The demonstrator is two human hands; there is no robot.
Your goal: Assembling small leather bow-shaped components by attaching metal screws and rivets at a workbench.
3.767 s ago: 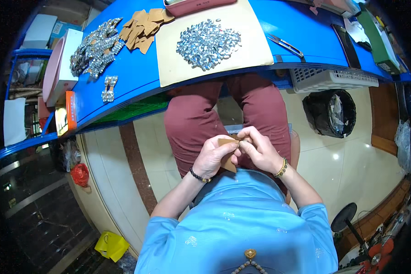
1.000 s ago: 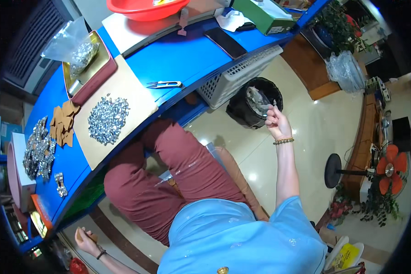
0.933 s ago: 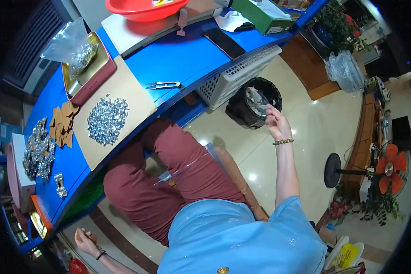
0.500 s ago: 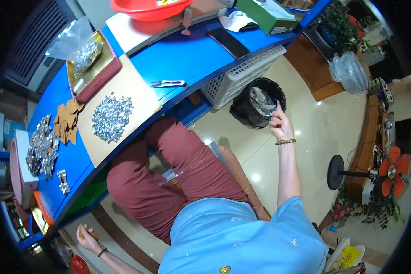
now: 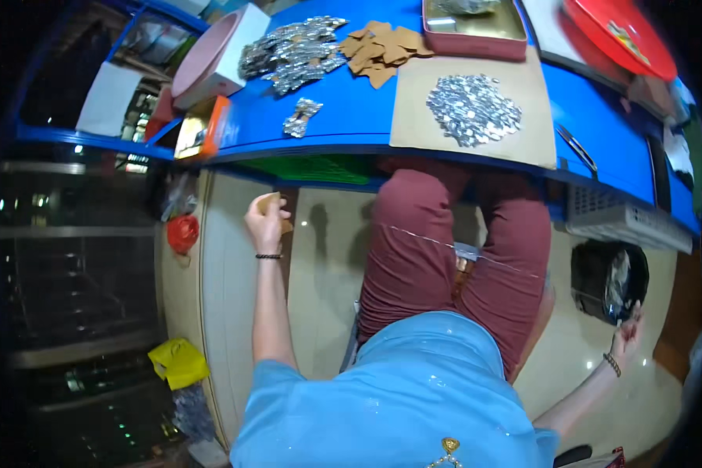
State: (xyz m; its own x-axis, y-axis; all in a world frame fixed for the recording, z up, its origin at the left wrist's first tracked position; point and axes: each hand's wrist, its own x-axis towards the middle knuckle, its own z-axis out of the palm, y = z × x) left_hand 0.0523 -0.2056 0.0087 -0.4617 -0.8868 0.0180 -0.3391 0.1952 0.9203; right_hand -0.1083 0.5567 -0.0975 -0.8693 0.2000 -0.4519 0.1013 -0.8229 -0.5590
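Observation:
My left hand (image 5: 266,222), low beside the table's front edge, is closed round a tan flat piece (image 5: 269,204) like those in the pile of tan cut-out pieces (image 5: 382,48) on the table. Far to the right, my right hand (image 5: 625,337) is beside a black-lined bin (image 5: 589,277) with clear plastic inside. Its fingers look pinched together; what they hold, if anything, is too small to tell. A heap of silver gems (image 5: 473,111) lies on a beige board (image 5: 413,117). Left of it are a single gem-covered bow-shaped piece (image 5: 302,118) and a pile of similar pieces (image 5: 292,54).
On the blue table (image 5: 351,117) also stand a pink tray (image 5: 476,45), a red basin (image 5: 628,39) and thread snips (image 5: 576,148). A white plastic basket (image 5: 620,218) is below the table's right end. A yellow bag (image 5: 179,363) lies at the left.
The view has swung to the left, so the table now runs across the top. My left hand has come up with the tan piece still in it. My right hand remains by the bin.

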